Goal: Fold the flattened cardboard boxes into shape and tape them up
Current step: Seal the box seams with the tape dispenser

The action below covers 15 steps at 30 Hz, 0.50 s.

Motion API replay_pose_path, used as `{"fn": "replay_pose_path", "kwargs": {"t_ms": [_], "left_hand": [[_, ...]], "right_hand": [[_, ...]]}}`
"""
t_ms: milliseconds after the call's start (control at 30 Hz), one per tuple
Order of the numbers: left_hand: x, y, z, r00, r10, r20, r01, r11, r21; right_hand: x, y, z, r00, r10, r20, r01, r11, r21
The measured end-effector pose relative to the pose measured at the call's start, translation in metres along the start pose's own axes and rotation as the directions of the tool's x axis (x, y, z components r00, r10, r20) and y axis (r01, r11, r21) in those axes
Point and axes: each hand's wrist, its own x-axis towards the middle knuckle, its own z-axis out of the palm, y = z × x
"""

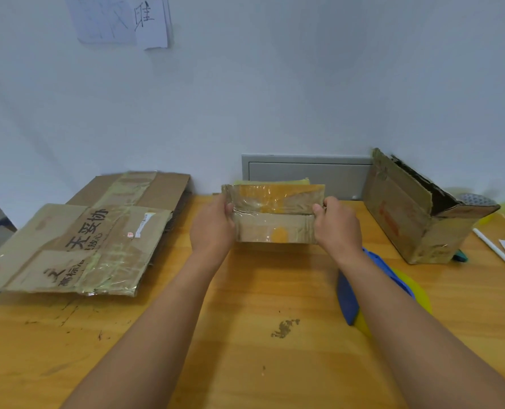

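Hiding small box ends: both hands.

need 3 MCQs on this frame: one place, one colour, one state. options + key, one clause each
1. Where is the flat cardboard?
A. left on the table
B. right on the table
C. on the wall

2. What colour is the tape gun under the right forearm?
A. red
B. blue
C. white

3. How is the small box held?
A. left hand only
B. lying untouched
C. both hands

Key: 1 A, it lies left of the arms. 2 B, blue body beside yellow. 3 C, the left hand and right hand grip its ends, fingers curled.
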Motion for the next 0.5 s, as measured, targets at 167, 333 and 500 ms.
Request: {"fn": "replay_pose_path", "kwargs": {"t_ms": [167,333,500], "left_hand": [[-0.002,-0.004,0.001,0.99,-0.14,0.03,0.143,0.961,-0.237],[0.005,-0.017,0.0,0.942,-0.303,0.141,0.332,0.794,-0.509],[0.004,-0.029,0.008,0.915,-0.361,0.179,0.402,0.785,-0.472]], "right_hand": [[-0.008,-0.005,-0.002,0.984,-0.168,-0.063,0.172,0.983,0.067],[-0.015,-0.005,0.001,0.973,-0.219,0.078,0.186,0.934,0.306],[-0.024,-0.004,0.004,0.945,0.001,0.326,-0.209,0.77,0.603]]}}
